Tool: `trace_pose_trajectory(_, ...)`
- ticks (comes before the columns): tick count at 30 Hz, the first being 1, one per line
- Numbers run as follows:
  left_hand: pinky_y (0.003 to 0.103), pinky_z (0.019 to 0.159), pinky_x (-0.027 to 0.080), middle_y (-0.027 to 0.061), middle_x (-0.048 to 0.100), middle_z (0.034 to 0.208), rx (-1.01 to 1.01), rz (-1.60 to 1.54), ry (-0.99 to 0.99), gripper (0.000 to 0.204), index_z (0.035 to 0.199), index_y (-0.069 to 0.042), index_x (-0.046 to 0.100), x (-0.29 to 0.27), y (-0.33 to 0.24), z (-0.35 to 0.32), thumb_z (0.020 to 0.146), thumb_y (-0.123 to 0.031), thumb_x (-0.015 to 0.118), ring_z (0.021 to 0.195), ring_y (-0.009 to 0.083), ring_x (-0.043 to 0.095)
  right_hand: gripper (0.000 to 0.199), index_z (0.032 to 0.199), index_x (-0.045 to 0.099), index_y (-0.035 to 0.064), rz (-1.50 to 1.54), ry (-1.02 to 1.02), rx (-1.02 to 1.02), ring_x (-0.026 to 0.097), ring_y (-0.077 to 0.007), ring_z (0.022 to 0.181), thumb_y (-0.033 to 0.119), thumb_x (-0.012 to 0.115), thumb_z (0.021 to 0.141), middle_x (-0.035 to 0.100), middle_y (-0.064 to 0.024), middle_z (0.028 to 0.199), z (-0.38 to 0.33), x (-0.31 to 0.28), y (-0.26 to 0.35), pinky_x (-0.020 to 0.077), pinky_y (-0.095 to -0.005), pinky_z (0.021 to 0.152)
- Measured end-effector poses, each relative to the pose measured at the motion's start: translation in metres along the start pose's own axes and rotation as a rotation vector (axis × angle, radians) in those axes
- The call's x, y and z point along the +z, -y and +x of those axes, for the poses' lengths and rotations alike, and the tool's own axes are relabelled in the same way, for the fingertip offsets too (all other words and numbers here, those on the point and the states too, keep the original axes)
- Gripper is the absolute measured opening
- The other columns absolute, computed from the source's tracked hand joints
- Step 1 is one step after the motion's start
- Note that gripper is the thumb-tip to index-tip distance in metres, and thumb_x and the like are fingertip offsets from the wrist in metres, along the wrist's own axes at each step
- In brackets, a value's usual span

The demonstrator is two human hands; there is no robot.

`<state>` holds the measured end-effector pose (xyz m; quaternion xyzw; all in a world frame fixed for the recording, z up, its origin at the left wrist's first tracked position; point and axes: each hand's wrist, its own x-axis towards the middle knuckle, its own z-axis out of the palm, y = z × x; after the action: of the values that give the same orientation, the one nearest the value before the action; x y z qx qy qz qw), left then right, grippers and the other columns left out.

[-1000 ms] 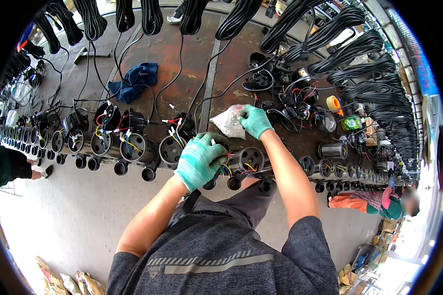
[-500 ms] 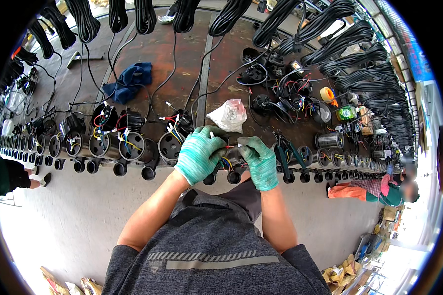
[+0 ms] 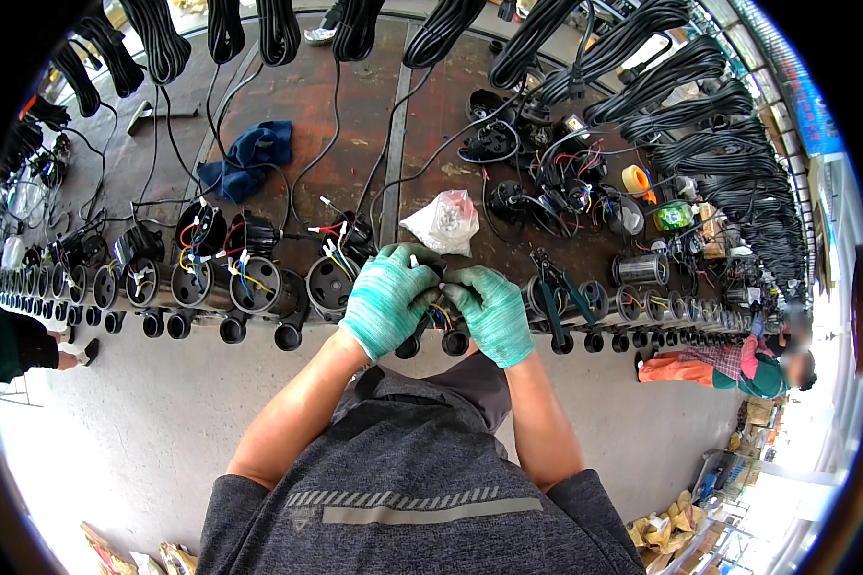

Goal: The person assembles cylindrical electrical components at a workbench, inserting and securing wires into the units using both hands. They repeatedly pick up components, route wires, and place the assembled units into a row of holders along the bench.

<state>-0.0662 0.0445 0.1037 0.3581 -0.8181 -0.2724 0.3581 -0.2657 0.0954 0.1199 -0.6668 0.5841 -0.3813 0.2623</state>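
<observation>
My left hand [image 3: 390, 294], in a pale green glove, is closed at the table's near edge. A small white wire connector [image 3: 413, 260] pokes out between its thumb and fingers. My right hand [image 3: 494, 314], gloved alike, pinches close against the left fingertips. Its fingers cover the small white connector seen there earlier. Beneath both hands, yellow and blue wires [image 3: 438, 316] show at a black cylindrical housing that is mostly hidden. Left of my hands stands an open round housing [image 3: 332, 287] with wires. Green-handled pliers [image 3: 558, 305] lie to the right.
Beyond my hands sits a clear bag of small white pieces [image 3: 445, 225]. Housings [image 3: 262, 289] line the table edge. A blue cloth [image 3: 255, 158], a tape roll [image 3: 635, 179] and wired motor parts [image 3: 575, 187] lie farther back. Bundled black cords [image 3: 443, 34] ring the table. A person [image 3: 738, 369] is at right.
My right hand has moved left, its fingertips now meeting those of my left hand. The red wire end between them is now covered. My left hand has hardly moved.
</observation>
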Motion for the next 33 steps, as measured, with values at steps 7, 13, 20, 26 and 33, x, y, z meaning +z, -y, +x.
trace_pose_trajectory(7,0.048,0.095,0.053,0.0126,0.072,0.117,0.023,-0.021,0.006,0.023,0.101,-0.006,0.077,0.0,0.002,0.002,0.078,-0.005,0.08,0.108,0.0393,0.065,0.029,0.117,0.075,0.0041,0.102,0.109,0.172,0.075,-0.0292,0.093,0.018,0.083,0.092,0.077,-0.0157,0.106,0.0,-0.017,0.003,0.0593,-0.0381,0.083)
trace_pose_trajectory(13,0.047,0.096,0.053,0.0127,0.071,0.116,0.011,-0.053,-0.011,0.025,0.101,-0.005,0.076,-0.001,0.002,-0.001,0.076,-0.002,0.081,0.109,0.0385,0.065,0.067,0.143,0.061,0.0032,-0.732,-0.113,0.25,0.06,-0.0434,0.125,0.032,0.085,0.087,0.064,-0.0225,0.135,-0.024,-0.101,-0.068,0.0493,-0.0494,0.109)
trace_pose_trajectory(20,0.049,0.094,0.053,0.0122,0.071,0.116,0.026,-0.094,-0.042,0.021,0.099,-0.006,0.076,0.002,0.01,-0.003,0.079,-0.009,0.082,0.106,0.0398,0.065,0.124,0.171,0.026,0.022,-1.034,0.247,0.654,0.048,-0.0461,0.141,0.033,0.097,0.07,0.047,-0.0234,0.153,-0.039,-0.111,-0.089,0.0425,-0.0579,0.115)
trace_pose_trajectory(26,0.046,0.098,0.054,0.0142,0.069,0.12,0.05,-0.092,-0.015,0.027,0.104,-0.003,0.075,-0.002,0.009,-0.004,0.078,0.0,0.081,0.112,0.0383,0.065,0.097,0.163,0.039,0.0131,-0.411,-0.039,0.276,0.058,-0.0323,0.128,-0.001,0.076,0.074,0.053,-0.0203,0.14,-0.067,-0.092,-0.076,0.0508,-0.0396,0.107)
trace_pose_trajectory(33,0.044,0.099,0.054,0.0144,0.068,0.119,0.036,-0.103,0.004,0.027,0.106,-0.002,0.075,-0.003,0.009,-0.004,0.08,0.0,0.079,0.112,0.0372,0.066,0.078,0.146,0.051,0.0024,-0.27,0.154,0.103,0.066,-0.0393,0.117,0.005,0.077,0.072,0.063,-0.0214,0.127,-0.065,-0.028,-0.024,0.0563,-0.0432,0.098)
